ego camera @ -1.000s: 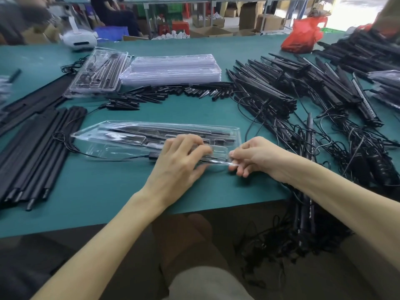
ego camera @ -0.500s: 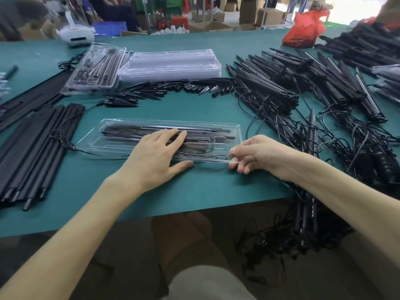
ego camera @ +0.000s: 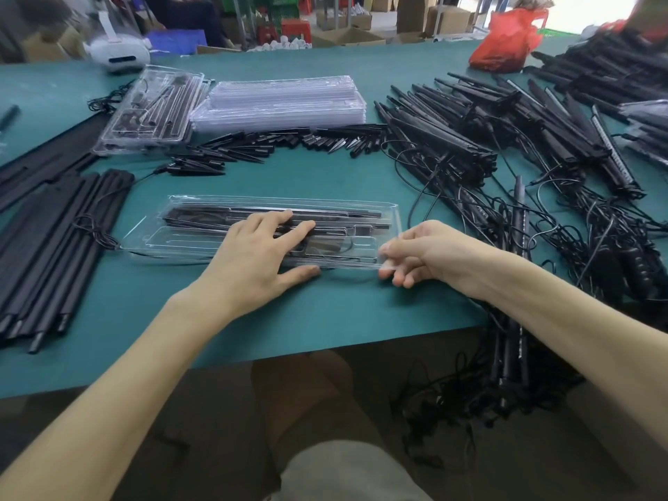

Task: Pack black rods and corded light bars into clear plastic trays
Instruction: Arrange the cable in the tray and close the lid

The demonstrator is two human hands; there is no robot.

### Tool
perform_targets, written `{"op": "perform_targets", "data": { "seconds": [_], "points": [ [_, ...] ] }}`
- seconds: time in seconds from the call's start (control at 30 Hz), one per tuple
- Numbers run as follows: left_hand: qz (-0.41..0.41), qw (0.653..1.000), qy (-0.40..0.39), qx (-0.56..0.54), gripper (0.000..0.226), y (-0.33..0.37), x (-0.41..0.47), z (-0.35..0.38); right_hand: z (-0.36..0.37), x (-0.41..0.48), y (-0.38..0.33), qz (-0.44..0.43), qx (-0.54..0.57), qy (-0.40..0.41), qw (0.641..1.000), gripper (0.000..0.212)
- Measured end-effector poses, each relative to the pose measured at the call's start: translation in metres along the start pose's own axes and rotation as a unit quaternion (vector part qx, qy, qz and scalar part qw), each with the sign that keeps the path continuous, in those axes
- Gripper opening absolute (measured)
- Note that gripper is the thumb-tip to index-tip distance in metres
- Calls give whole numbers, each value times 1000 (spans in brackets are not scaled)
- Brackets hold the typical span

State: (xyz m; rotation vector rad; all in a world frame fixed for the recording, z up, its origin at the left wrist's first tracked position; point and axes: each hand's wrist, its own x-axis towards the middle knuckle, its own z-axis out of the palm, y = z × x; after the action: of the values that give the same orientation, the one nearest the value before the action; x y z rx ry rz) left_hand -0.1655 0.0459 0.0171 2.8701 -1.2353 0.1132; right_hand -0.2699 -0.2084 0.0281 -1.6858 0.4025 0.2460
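A clear plastic tray (ego camera: 151, 236) lies in front of me on the green table, with black rods and a corded light bar inside. My left hand (ego camera: 253, 258) lies flat on the tray's middle, fingers straight and spread, thumb on the near rim. My right hand (ego camera: 415, 253) pinches the tray's near right corner between thumb and fingers. Loose black rods (ego camera: 47, 244) lie in a bundle at the left. Corded light bars (ego camera: 452, 139) are heaped at the right.
A stack of clear trays (ego camera: 282, 99) sits at the back, a packed tray (ego camera: 151, 110) to its left. Short black spikes (ego camera: 274, 142) lie in a row behind my tray. Tangled cords (ego camera: 578, 240) hang over the near right edge. A red bag (ego camera: 506, 41) stands far right.
My left hand has slid left along the tray and flattened, its fingers uncurling. My right hand stays pinching the right corner.
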Motion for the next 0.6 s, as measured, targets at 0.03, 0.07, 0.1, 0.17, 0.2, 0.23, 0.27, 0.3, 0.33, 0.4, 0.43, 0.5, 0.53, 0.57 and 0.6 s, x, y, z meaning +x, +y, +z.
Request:
{"op": "perform_targets", "data": {
  "seconds": [0.03, 0.07, 0.1, 0.17, 0.2, 0.23, 0.27, 0.3, 0.33, 0.4, 0.43, 0.5, 0.53, 0.57, 0.6],
  "points": [
    [0, 1000, -1, 1, 90, 1, 0, 0, 1, 0, 0, 2, -2, 5, 1000, 17],
    [0, 1000, 1, 4, 89, 2, -2, 1, 2, 0, 0, 2, -4, 8, 1000, 16],
    [-1, 1000, 10, 5, 86, 3, -3, 2, 2, 0, 0, 2, -6, 11, 1000, 16],
    [6, 998, 55, 0, 78, 5, -8, 1, 3, 0, 1, -5, -8, 16, 1000, 18],
    [17, 996, 93, -6, 72, 6, -13, 1, 3, 1, 2, -9, -5, 16, 1000, 19],
    [30, 990, 141, -11, 63, 5, -19, 0, 2, 1, 3, -13, 1, 15, 1000, 20],
    [40, 981, 192, -14, 53, 3, -25, 1, 0, 2, 4, -13, 6, 10, 1000, 21],
    [45, 971, 235, -11, 43, -1, -33, 1, -2, 2, 3, -12, 10, 1, 1000, 22],
    [47, 962, 269, -2, 34, -6, -42, 2, -4, 2, 3, -10, 14, -7, 1000, 23],
    [47, 952, 301, 1, 23, -19, -56, 3, -7, 4, 3, -9, 30, -18, 999, 29],
    [45, 953, 300, -15, 21, -25, -62, 3, -8, 4, 3, -8, 40, -21, 999, 34],
    [26, 957, 285, -41, 22, -36, -69, 2, -8, 5, 3, -2, 53, -20, 998, 41],
    [8, 961, 274, -42, 25, -39, -69, 3, -8, 5, 3, 2, 55, -20, 998, 45],
    [-10, 964, 261, -44, 29, -41, -69, 4, -8, 5, 3, 8, 56, -21, 998, 52],
    [-25, 968, 244, -50, 35, -42, -66, 5, -9, 5, 3, 14, 58, -26, 998, 61]
  ]
}}
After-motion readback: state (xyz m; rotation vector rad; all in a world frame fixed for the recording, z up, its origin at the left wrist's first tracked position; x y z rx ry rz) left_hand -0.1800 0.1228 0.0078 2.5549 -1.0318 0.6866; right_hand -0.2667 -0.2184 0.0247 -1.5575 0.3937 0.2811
